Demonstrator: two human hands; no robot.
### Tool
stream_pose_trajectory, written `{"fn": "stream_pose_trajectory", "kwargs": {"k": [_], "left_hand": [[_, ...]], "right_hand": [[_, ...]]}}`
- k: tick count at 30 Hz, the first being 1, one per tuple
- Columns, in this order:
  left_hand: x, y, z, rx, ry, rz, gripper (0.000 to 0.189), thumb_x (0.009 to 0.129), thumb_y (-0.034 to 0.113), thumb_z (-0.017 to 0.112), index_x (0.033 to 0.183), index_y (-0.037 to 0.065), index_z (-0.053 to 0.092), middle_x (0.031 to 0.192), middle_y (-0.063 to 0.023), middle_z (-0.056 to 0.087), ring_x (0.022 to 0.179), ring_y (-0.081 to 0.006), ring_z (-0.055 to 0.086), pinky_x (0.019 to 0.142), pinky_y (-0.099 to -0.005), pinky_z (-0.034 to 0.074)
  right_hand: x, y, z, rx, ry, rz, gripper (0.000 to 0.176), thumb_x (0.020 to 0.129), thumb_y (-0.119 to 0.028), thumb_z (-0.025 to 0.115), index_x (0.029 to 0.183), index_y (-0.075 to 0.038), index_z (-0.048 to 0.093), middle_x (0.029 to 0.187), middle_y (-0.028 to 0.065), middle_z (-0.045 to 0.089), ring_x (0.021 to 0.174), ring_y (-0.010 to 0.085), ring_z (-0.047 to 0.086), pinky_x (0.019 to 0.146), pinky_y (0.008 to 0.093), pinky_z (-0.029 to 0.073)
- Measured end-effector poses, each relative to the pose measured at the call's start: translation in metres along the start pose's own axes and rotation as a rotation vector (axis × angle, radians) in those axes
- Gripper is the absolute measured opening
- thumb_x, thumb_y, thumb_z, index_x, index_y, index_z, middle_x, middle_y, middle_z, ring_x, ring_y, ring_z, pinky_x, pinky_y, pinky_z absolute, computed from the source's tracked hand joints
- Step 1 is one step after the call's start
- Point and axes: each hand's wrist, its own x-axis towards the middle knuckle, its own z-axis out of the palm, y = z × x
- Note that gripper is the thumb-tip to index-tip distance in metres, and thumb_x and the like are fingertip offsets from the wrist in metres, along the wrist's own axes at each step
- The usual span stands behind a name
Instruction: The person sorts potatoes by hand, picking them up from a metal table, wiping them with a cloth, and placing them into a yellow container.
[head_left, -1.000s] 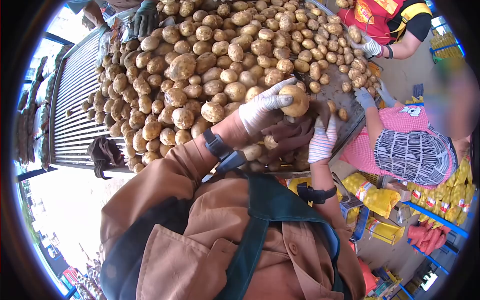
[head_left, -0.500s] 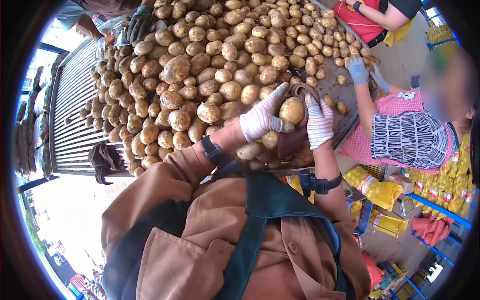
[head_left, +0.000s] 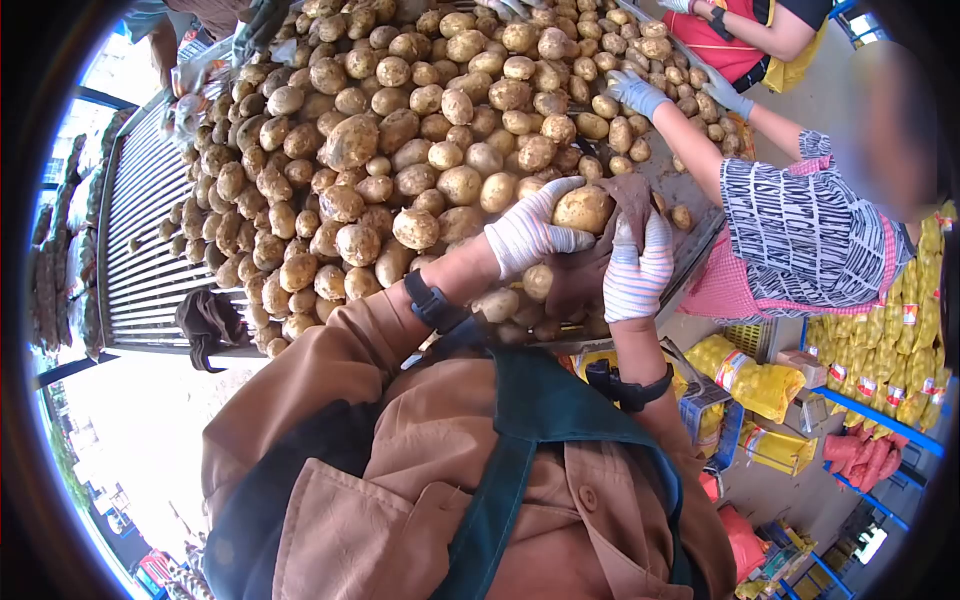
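Observation:
My left hand (head_left: pixel 537 229), in a striped white work glove, is closed around a potato (head_left: pixel 584 210) near the front edge of the sorting table. A brown cloth (head_left: pixel 628 205) lies against the potato's right side. My right hand (head_left: pixel 639 268), gloved the same way, grips this cloth, which hangs down between my two hands. A few potatoes (head_left: pixel 495 304) lie just below my left wrist, partly in shadow. Beyond my hands spreads a large heap of soil-marked potatoes (head_left: pixel 440 155).
Slatted metal table surface (head_left: pixel 150 240) shows at left, with a dark cloth (head_left: pixel 209 318) on its edge. A co-worker's gloved hands (head_left: pixel 637 93) reach into the heap at right; other people stand at the far side. Filled yellow net bags (head_left: pixel 745 375) sit at lower right.
The potato has turned between my hands, and my right hand has moved slightly down with the cloth. The co-worker's hands at right have shifted farther over the heap.

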Motion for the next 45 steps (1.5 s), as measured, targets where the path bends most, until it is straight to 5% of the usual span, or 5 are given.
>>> {"fn": "stream_pose_trajectory", "kwargs": {"k": [7,11,26,32,45], "left_hand": [[-0.006,0.022,0.015,0.192,-0.037,0.066,0.07,0.082,0.005,0.073,0.143,-0.001,0.038,0.137,-0.014,0.049,0.124,-0.0207,0.05,0.103,-0.0304,0.043],[-0.002,0.011,0.008,-0.075,-0.01,0.02,0.076,0.081,0.003,0.072,0.147,0.002,0.034,0.139,-0.0136,0.048,0.126,-0.0213,0.049,0.107,-0.0345,0.041],[0.012,0.019,-0.004,-0.317,0.056,0.023,0.077,0.086,0.029,0.076,0.147,0.005,0.036,0.131,-0.0091,0.056,0.113,-0.0193,0.056,0.084,-0.0286,0.051],[0.024,-0.01,-0.033,-0.923,-0.107,-0.237,0.078,0.091,0.039,0.068,0.147,-0.001,0.031,0.133,-0.0118,0.054,0.118,-0.0188,0.054,0.098,-0.0328,0.045],[0.045,-0.01,-0.025,-0.345,0.201,-0.099,0.072,0.09,0.061,0.058,0.129,0.001,0.05,0.114,-0.0148,0.061,0.082,-0.0191,0.061,0.063,-0.0276,0.05]], "right_hand": [[0.033,-0.014,0.0,-0.372,-0.146,-0.396,0.034,0.09,-0.028,0.064,0.11,-0.002,0.066,0.104,0.0208,0.065,0.089,0.0395,0.061,0.086,0.0483,0.049],[0.031,0.012,0.003,0.474,-0.101,0.759,0.03,0.098,-0.018,0.054,0.114,0.005,0.064,0.106,0.0122,0.07,0.093,0.0177,0.064,0.086,0.0317,0.051],[0.034,0.012,0.01,-0.193,-0.06,-0.299,0.03,0.095,-0.012,0.06,0.121,0.004,0.059,0.118,0.0192,0.064,0.106,0.0284,0.063,0.092,0.0372,0.049],[0.037,0.045,0.021,0.877,-0.202,0.793,0.033,0.099,-0.022,0.058,0.122,0.002,0.062,0.118,0.0087,0.065,0.109,0.0136,0.058,0.097,0.0305,0.047],[0.023,0.024,0.031,-0.009,-0.226,-0.012,0.032,0.095,-0.012,0.059,0.123,0.004,0.058,0.121,0.023,0.063,0.108,0.0367,0.063,0.093,0.041,0.05]]}}
